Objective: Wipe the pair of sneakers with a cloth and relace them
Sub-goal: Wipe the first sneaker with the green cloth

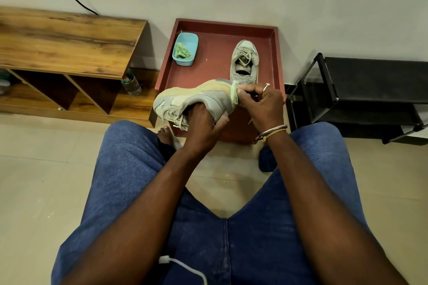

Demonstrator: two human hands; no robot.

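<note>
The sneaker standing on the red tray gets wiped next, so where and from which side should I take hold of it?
Take the sneaker by its heel collar, coming from your near side. It stands upright on its sole in the red tray, with its toe to the wall and its heel and open mouth toward you. Hooking into the opening and pinching the heel should hold it.

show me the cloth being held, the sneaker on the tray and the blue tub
cloth [234,93]: head view, bunched middle
sneaker on the tray [245,55]: head view, laced tongue
blue tub [183,62]: head view, near wall
</note>
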